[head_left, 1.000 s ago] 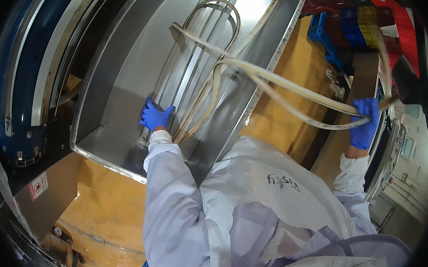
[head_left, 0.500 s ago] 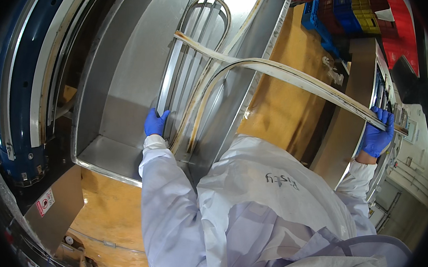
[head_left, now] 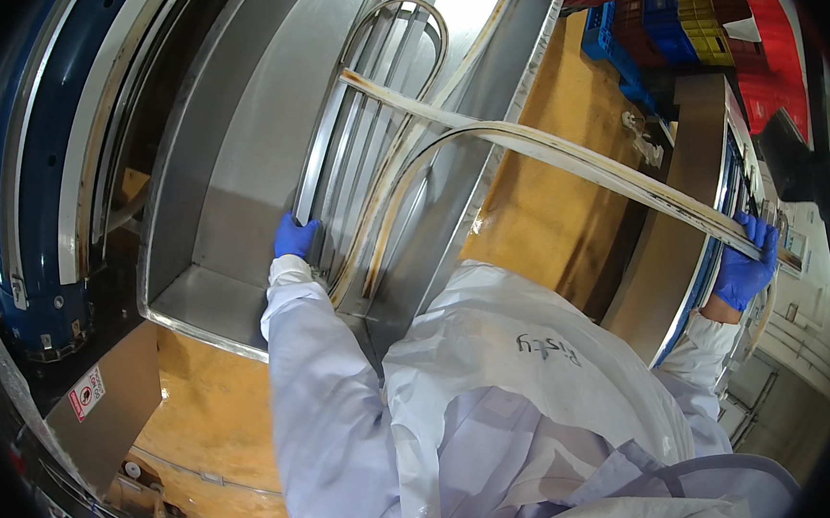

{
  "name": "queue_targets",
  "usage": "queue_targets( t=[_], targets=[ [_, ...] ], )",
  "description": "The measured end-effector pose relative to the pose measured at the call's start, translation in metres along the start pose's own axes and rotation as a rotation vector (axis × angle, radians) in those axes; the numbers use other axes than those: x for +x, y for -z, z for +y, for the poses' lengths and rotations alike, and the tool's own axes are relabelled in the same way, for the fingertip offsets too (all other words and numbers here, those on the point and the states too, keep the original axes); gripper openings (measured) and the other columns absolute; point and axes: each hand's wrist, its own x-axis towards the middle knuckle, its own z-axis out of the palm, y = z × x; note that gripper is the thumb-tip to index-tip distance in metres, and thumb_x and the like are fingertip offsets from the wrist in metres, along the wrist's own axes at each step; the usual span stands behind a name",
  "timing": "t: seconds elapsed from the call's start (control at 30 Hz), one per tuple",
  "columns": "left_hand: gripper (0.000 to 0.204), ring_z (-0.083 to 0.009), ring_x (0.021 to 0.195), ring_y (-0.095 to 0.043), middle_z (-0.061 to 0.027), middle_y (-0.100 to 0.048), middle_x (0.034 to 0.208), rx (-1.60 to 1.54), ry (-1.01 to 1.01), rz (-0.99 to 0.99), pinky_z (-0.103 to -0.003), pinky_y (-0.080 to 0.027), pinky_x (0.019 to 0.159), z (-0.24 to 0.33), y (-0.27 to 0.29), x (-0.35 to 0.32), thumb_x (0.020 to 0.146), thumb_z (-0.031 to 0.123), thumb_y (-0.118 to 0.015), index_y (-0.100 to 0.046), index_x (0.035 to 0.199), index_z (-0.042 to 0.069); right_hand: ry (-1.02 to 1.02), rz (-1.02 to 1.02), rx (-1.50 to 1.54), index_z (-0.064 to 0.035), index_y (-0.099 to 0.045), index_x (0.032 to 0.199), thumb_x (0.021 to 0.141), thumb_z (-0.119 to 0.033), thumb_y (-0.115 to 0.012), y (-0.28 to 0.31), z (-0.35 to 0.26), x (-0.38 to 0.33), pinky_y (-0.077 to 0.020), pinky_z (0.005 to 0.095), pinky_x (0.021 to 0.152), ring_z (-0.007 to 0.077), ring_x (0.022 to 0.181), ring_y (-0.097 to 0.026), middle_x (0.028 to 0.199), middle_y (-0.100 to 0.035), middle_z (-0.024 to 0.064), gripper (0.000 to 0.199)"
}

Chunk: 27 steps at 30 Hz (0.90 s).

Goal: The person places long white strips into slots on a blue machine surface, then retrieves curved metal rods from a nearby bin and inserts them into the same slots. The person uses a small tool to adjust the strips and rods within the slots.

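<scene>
My left hand (head_left: 295, 238), in a blue glove, is closed on the lower end of a shiny flat metal strip (head_left: 323, 148) inside a stainless steel trough (head_left: 226, 176). At the far right my right hand (head_left: 748, 266), gloved too, grips one end of a long whitish rail (head_left: 611, 170) with brown stains. That rail reaches across the trough's right edge, and its other end lies above the strips inside. Beside my left hand, several metal strips and a bent, stained strip with a loop (head_left: 441, 31) lie lengthwise in the trough.
A blue curved machine body (head_left: 44, 189) stands left of the trough. On the right is a steel cabinet or bench (head_left: 673, 231), with stacked coloured crates (head_left: 673, 24) behind it. The floor (head_left: 545, 192) is yellow-brown and looks wet.
My right hand has moved a little to the right with the rail, which now looks straighter. My left hand has shifted slightly left with the metal strip's end.
</scene>
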Motion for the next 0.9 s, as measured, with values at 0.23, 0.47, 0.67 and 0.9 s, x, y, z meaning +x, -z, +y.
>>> queue_targets(
  t=[0.23, 0.47, 0.67, 0.9],
  targets=[
    [0.055, -0.0257, 0.105, -0.062, -0.0122, -0.064, 0.12, -0.303, 0.081, -0.377, -0.036, -0.048, 0.09, 0.012, 0.06, -0.013, 0.077, 0.017, -0.074, -0.055, 0.126, 0.002, 0.312, 0.31, -0.211, -0.0115, -0.035, 0.068, 0.092, -0.013, -0.049, -0.05, -0.012, -0.008, -0.036, 0.0372, 0.082, 0.0178, 0.069, -0.034, 0.068, -0.03, 0.0012, 0.028],
    [0.048, -0.0188, 0.097, -0.063, -0.0083, -0.065, 0.1, -0.915, 0.257, -0.611, -0.032, -0.051, 0.085, 0.073, 0.052, -0.054, 0.087, 0.033, -0.068, -0.056, 0.121, 0.001, 0.575, 0.376, -0.55, -0.0122, -0.031, 0.065, 0.083, -0.02, -0.052, 0.04, -0.086, 0.008, -0.034, 0.0421, 0.084, 0.0213, 0.069, -0.034, 0.065, -0.03, 0.0046, 0.028],
    [0.042, -0.0142, 0.064, -0.058, -0.0037, -0.062, 0.084, -0.93, 0.108, -0.775, -0.028, -0.049, 0.062, 0.15, 0.044, -0.085, 0.088, 0.028, -0.066, -0.056, 0.119, 0.003, 0.834, 0.195, -0.081, -0.0073, -0.042, 0.066, 0.076, -0.028, -0.053, 0.167, -0.242, -0.001, -0.0365, 0.0502, 0.082, 0.0274, 0.074, -0.042, 0.07, -0.039, 0.0115, 0.025],
    [0.046, -0.0168, 0.074, -0.062, -0.0127, -0.064, 0.089, -0.471, -0.068, -0.313, -0.03, -0.051, 0.065, 0.177, 0.066, -0.186, 0.085, 0.015, -0.066, -0.05, 0.122, -0.008, 0.441, -0.347, 0.312, -0.0056, -0.051, 0.08, 0.086, -0.033, -0.051, 0.245, -0.229, 0.025, -0.0387, 0.0453, 0.076, 0.0223, 0.072, -0.045, 0.071, -0.044, 0.0073, 0.028]
  ],
)
